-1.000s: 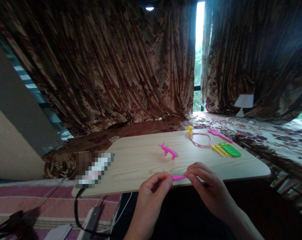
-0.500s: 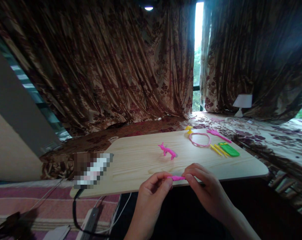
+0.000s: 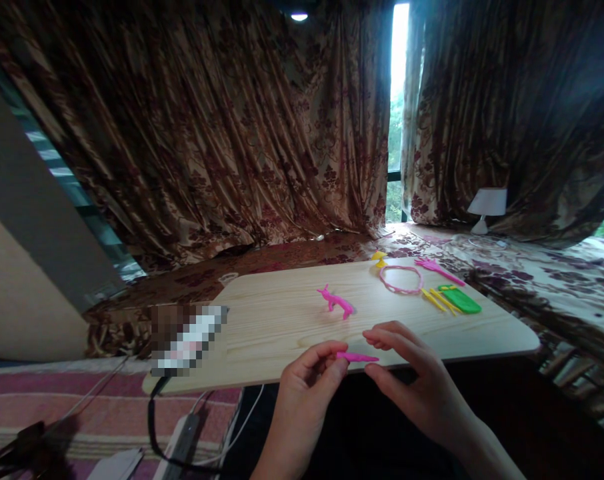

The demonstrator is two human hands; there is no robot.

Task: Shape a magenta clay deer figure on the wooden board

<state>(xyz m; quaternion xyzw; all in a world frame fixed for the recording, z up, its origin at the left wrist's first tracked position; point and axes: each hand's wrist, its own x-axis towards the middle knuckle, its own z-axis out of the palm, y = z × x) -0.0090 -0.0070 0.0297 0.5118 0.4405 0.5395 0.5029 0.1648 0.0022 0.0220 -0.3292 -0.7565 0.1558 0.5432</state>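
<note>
A: Where's the pink pc (image 3: 361, 358) held?

B: Its left end is clamped betw. thumb and fingers of the L hand (image 3: 308, 383), approx. above the near edge of the table (image 3: 272, 327).

A: Long axis?

B: Laid roughly L–R, free tip pointed at the R hand (image 3: 416, 370), by which that end is more nearly reached. R thumb and fingers are spread apart; the tip seems untouched, tho contact can't be ruled out at this res.

A: Diff. vs. prev. frame?

B: Right end was pinched by the R hand then; now it's been released. Pink animal fig. (image 3: 339, 305) on the table hasn't been moved.
</note>
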